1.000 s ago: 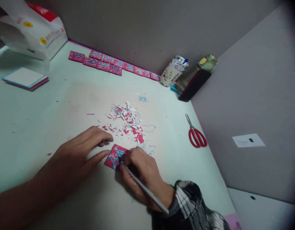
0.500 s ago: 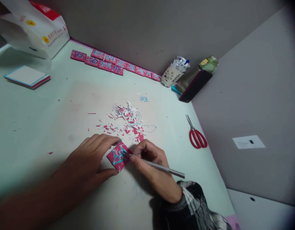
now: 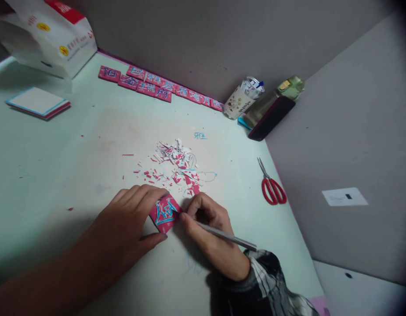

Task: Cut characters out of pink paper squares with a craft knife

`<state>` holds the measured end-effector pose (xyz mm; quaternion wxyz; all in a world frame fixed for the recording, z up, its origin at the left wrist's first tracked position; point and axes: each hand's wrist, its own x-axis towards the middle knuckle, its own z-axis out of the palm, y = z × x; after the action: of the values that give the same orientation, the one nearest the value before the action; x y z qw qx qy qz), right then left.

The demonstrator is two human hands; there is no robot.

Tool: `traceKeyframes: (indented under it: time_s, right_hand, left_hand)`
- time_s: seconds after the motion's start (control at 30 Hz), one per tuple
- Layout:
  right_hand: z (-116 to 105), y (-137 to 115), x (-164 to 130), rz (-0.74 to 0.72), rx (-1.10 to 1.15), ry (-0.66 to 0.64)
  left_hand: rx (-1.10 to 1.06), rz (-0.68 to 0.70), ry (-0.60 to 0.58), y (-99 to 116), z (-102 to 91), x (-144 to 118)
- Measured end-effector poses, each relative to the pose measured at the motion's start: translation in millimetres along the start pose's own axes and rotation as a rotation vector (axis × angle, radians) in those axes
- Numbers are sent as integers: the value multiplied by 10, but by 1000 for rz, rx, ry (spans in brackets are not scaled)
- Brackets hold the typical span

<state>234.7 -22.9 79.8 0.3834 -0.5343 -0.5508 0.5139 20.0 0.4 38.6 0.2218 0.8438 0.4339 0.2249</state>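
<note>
My left hand (image 3: 133, 215) grips a small square red tile (image 3: 164, 224) by its edges, thumb at the near side and fingers at the far side. A blue-outlined character with pale edges shows on the tile's face. In my right hand (image 3: 209, 224) is a slim silver craft knife (image 3: 227, 237), held like a pen. Its tip points at the tile's right part; whether it touches cannot be made out. Just beyond both hands lies a pile of red and white shavings (image 3: 176, 158).
Red tiles with blue characters (image 3: 127, 81) line the wall. Red-handled scissors (image 3: 272, 189) lie at right. A can of pens (image 3: 239, 102), a green bottle (image 3: 290, 85) and a dark phone (image 3: 272, 118) stand at the back right. White-topped cards (image 3: 36, 102) and a paper bag (image 3: 67, 48) are at left.
The knife tip has shifted from the middle of the character towards the tile's right edge. The left hand keeps its hold, and the whole view has moved slightly.
</note>
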Motion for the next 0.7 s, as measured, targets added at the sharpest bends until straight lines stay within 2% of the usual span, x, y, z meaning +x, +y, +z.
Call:
traceKeyframes:
  time_s: [0.47, 0.7]
  right_hand:
    - [26, -42, 18, -18, -27, -9]
    - [36, -65, 18, -48, -125, -8]
  left_hand:
    - [-16, -28, -53, 13, -25, 7]
    - [-38, -24, -10, 4, -5, 9]
